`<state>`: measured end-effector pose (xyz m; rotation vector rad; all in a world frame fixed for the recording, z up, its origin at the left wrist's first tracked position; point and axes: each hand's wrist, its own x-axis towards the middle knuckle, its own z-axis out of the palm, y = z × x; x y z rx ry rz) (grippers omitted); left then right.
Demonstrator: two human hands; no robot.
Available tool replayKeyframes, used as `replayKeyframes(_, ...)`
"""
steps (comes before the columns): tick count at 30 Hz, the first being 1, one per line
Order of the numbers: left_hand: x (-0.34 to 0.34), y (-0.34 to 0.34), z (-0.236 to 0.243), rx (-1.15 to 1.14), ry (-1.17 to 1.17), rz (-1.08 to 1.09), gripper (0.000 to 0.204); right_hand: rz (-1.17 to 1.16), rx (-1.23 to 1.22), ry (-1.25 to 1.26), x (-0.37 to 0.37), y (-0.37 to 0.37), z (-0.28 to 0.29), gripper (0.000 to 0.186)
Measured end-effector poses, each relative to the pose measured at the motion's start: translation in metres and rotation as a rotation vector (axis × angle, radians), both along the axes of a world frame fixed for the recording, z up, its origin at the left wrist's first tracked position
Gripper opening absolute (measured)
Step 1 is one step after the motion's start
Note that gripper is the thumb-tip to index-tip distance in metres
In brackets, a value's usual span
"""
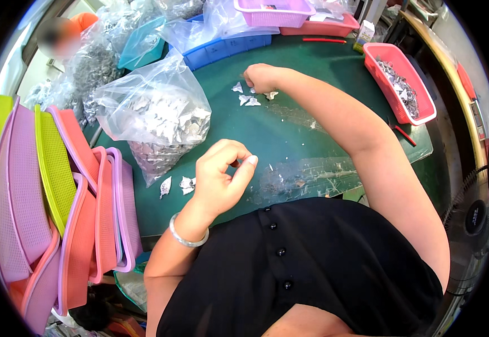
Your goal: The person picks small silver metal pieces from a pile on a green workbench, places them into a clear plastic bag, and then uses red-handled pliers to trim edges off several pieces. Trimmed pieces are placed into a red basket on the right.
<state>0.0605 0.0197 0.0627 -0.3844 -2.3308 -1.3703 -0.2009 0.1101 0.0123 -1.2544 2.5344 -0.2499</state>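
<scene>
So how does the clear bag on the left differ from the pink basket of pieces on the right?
The bag is see-through film; the basket is pink. The bag bulges, its loose top flaring; the basket has a firm oblong shape. The bag sits to the person's left, the basket to the right. Both hold many small greyish pieces.

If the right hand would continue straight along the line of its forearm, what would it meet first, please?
Probably the blue basket at the far side of the green table, though the height of the right hand is hard to judge.
</scene>
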Motion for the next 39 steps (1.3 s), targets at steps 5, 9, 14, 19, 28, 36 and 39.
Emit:
replayKeyframes(5,-0.004,-0.003,-0.032,0.075,-0.247,0.018,0.01,-0.017,0.02,0.01,0.002,-0.002,0.002,0.024)
replayKeyframes(9,-0.014,-0.004,-0.041,0.029,-0.307,0.018,0.013,0.011,0.076,0.018,-0.004,-0.004,0.0,0.027)
replayKeyframes(14,-0.037,-0.008,-0.05,0.048,-0.407,0.026,0.011,0.032,0.148,0.031,-0.001,-0.005,0.016,0.02)
replayKeyframes(19,-0.07,-0.006,-0.057,0.503,-0.603,-0.002,0.021,-0.196,-0.141,-0.453,-0.008,0.016,0.023,0.011)
replayKeyframes(28,-0.077,0.0,-0.056,1.422,-0.716,-0.229,0.045,-0.291,-0.805,-0.76,0.075,0.057,0.043,0.006)
replayKeyframes(36,-0.071,-0.005,-0.066,1.781,-0.654,-0.608,0.064,0.094,-0.871,-0.041,0.142,0.08,0.023,0.014)
replayKeyframes(39,-0.07,-0.007,-0.069,1.799,-0.652,-0.626,0.066,-0.15,-0.915,-0.133,0.149,0.096,0.017,0.012)
